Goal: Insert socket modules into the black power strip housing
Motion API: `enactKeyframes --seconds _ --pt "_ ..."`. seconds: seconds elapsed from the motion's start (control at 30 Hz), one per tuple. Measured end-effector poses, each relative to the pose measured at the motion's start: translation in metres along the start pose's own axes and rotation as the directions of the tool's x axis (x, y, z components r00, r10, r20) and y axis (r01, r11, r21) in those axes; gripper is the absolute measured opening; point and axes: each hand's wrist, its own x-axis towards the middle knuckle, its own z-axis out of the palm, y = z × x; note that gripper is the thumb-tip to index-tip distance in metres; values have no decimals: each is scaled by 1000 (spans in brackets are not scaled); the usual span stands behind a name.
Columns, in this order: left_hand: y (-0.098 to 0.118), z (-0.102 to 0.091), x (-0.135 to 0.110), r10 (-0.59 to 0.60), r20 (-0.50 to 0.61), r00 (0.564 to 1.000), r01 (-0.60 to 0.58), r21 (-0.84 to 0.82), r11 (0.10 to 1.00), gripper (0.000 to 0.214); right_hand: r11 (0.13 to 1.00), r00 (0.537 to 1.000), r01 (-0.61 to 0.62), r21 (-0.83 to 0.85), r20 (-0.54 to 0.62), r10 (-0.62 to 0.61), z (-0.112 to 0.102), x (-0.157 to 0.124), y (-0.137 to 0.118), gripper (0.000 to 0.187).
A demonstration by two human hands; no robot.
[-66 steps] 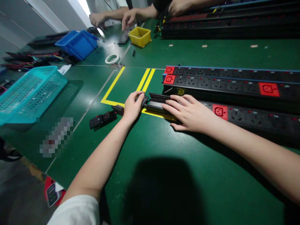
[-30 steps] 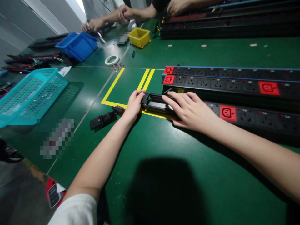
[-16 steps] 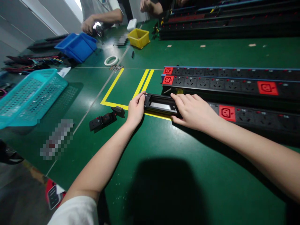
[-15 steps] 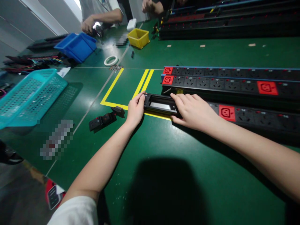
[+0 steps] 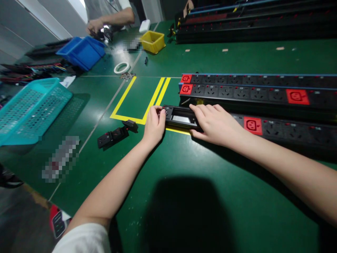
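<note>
A long black power strip (image 5: 284,130) with red sockets lies across the green table (image 5: 184,196), its open left end (image 5: 181,117) showing a pale slot. My left hand (image 5: 154,123) is curled round the tip of that end, fingers pinched on it. My right hand (image 5: 214,123) lies on top of the strip just right of the slot, fingers bent over its far edge and gripping it. A small black module (image 5: 112,136) with red parts lies loose on the table left of my left hand.
Two more power strips (image 5: 252,88) lie behind the held one; further strips (image 5: 250,24) are stacked at the back. A teal basket (image 5: 28,109), blue bin (image 5: 81,52), yellow box (image 5: 152,41) and tape roll (image 5: 121,67) stand left and far. Another person's hand (image 5: 94,26) works at the far left.
The strip's left end has settled flat with its slot facing up. My left hand shifted slightly right along the tip. The people at the far end drew their hands away from the yellow box.
</note>
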Motion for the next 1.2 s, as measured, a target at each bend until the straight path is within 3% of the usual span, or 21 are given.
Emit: enactKeyframes --seconds 0.2,0.4,0.57,0.73,0.87,1.2 --pt "-3 -2 2 -8 17 1000 8 4 1000 40 1000 1000 1 12 1 -1 0 0 0 74" --pt "6 -3 -2 109 13 994 -109 164 980 41 1000 1000 -4 15 -4 4 1 0 0 75" --pt "22 -3 -9 245 144 959 -277 275 921 43 999 1000 -5 45 -13 5 0 0 0 76" --pt "30 -5 -13 341 293 893 -420 270 867 46 992 989 93 89 -123 -81 2 -1 0 75" --pt "30 -5 -12 322 267 908 -392 275 878 46 977 967 203 58 -169 -191 5 -2 1 70" --pt "25 -3 -9 248 175 953 -283 218 934 41 970 962 242 -9 -125 -241 3 -2 1 73"
